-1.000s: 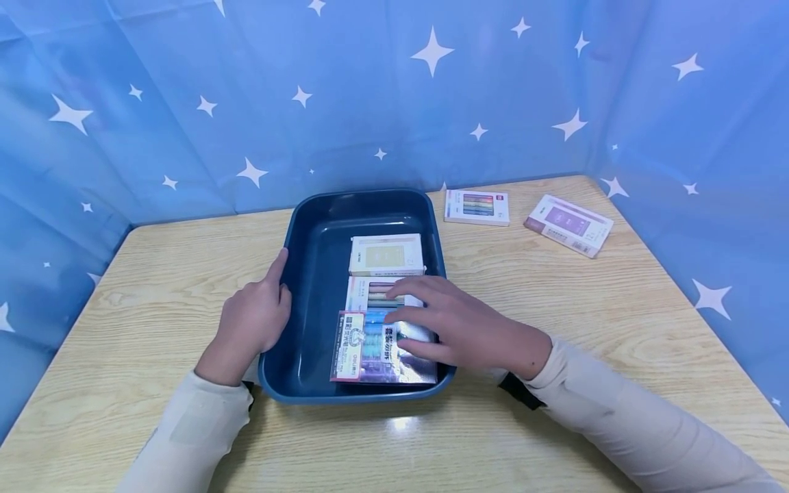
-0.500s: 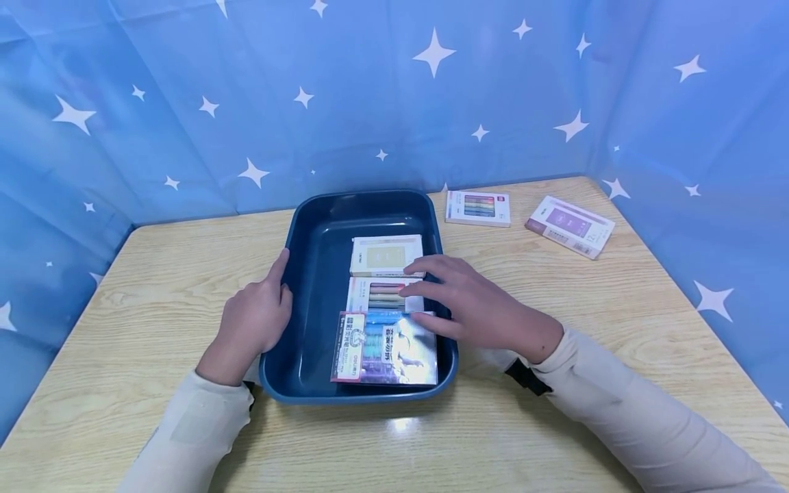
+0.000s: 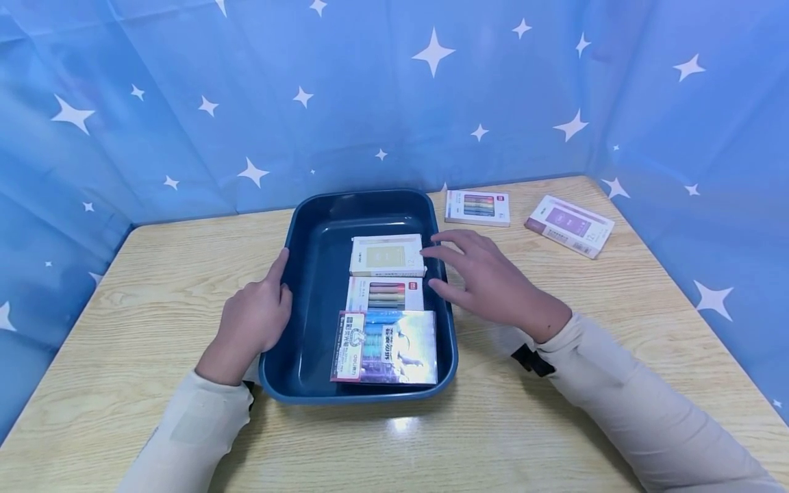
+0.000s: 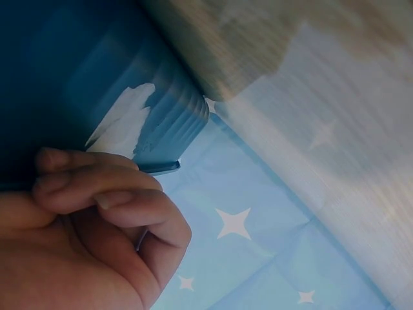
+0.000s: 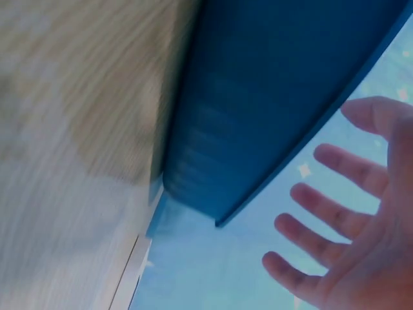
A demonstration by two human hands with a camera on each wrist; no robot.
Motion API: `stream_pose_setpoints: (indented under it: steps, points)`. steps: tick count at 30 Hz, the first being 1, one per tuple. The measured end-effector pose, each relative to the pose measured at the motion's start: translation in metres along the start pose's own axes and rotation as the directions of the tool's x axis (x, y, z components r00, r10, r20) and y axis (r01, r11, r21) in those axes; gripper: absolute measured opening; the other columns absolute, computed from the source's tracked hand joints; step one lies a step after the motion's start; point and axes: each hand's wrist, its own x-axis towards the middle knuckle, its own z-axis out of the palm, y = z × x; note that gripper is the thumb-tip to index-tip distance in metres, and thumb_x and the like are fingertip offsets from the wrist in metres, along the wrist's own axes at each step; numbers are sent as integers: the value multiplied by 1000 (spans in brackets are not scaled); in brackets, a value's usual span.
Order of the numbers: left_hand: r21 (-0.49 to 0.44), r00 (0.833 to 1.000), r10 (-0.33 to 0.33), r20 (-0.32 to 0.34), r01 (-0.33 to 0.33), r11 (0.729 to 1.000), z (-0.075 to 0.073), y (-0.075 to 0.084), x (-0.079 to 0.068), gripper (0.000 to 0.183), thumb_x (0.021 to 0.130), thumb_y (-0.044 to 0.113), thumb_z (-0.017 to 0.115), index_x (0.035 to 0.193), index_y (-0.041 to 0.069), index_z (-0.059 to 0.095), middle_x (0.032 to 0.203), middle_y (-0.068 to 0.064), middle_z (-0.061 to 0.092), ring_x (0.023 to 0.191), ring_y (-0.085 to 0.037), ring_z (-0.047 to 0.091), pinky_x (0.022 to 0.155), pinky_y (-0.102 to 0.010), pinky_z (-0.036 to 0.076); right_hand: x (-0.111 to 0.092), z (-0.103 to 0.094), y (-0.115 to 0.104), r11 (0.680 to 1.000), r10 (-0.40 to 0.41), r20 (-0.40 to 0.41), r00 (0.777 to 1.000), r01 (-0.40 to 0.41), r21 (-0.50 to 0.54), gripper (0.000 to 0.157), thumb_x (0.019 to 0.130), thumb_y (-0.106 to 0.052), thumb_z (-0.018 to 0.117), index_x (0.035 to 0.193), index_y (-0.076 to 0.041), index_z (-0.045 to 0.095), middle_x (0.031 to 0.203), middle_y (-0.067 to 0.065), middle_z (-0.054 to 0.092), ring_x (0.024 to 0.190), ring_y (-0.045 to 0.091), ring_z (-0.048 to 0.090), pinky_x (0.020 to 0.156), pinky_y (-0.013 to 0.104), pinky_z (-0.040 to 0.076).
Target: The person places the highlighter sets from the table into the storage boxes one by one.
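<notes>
My left hand (image 3: 255,315) holds the left rim of a dark blue plastic bin (image 3: 280,392), index finger stretched along the edge. In the left wrist view its other fingers (image 4: 139,210) curl beside the bin's outer wall. Over the bin's right rim hovers my right hand (image 3: 487,277), fingers spread and holding nothing. Inside the bin, a white box with a yellowish panel (image 3: 386,255) lies farthest back. In front of it is a white box with a window of coloured sticks (image 3: 387,296), partly covered by a shiny purple-silver box (image 3: 385,349).
Right of the bin on the wooden table (image 3: 154,287) lie a white box with coloured sticks (image 3: 477,207) and a white box with a purple panel (image 3: 570,226). A blue star-patterned curtain (image 3: 357,89) rises behind the table.
My right hand has drawn back from above the boxes, moving right and away from me to the bin's right rim. The left hand and the boxes stay in place.
</notes>
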Motion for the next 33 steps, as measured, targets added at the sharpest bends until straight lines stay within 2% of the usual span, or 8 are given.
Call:
stream_pose_setpoints:
  steps: [6,10,16,23,33]
  points:
    - [-7,1000,-12,18,12,1000,0,0,0,58,96,24,29,150,20,8,47,-4,43,36,-19,41,36,-28,33,3,-2,16,998,59,-10,998,-59,-21,51,88,-42,56,135,-25,46,143,7,37,133,28,32,106,51,27]
    - [-8,999,-15,28,16,1000,1,0,-1,58,96,24,29,150,21,7,47,-4,43,36,-19,42,37,-28,33,4,0,27,997,65,-27,997,-66,-31,52,88,-39,57,135,-23,45,142,7,38,132,28,33,104,52,28]
    - [-4,1000,-7,14,7,1000,1,0,-1,58,96,24,30,150,20,8,47,-4,43,36,-19,41,36,-28,32,3,-1,37,996,81,-43,996,-83,-38,49,90,-34,54,136,-21,44,140,10,40,130,30,35,101,53,31]
    - [-3,1000,-3,11,3,1000,0,0,-1,58,96,24,30,150,20,9,47,-4,43,36,-18,42,36,-29,33,5,0,47,989,133,-35,990,-135,-55,51,89,-35,54,138,-24,42,139,13,41,128,34,37,100,53,32]
    - [-2,1000,4,-5,-4,1000,-1,1,0,58,96,23,31,150,19,10,47,-4,43,36,-18,41,36,-29,32,5,-3,60,976,209,-20,978,-210,-60,48,89,-35,53,135,-22,46,140,14,40,129,37,35,96,57,32]
